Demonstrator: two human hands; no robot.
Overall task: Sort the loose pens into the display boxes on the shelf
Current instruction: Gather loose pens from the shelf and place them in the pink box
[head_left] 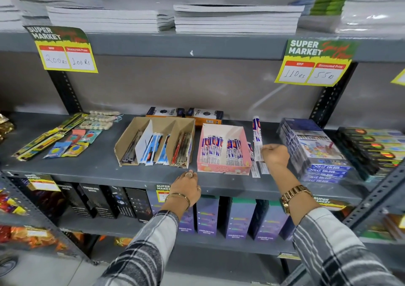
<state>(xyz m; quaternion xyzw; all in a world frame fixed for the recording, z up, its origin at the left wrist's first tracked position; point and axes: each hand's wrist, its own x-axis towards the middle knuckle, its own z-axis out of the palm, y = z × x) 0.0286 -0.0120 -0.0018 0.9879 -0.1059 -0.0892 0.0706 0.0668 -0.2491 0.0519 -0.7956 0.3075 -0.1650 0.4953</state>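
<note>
At centre frame, on the grey shelf (92, 167), a pink display box (223, 152) stands full of white-and-blue packaged pens. Left of it sits a brown cardboard box (153, 141) (three compartments, with dark, blue and red pens). Just right of the pink box, the right hand (275, 155) is closed around a loose pen (257, 141), more loose pens (259, 168) lying below it. The left hand (188, 187) rests flat on the shelf edge, empty.

pink display box (223, 168), plaid sleeves (341, 248)
</note>
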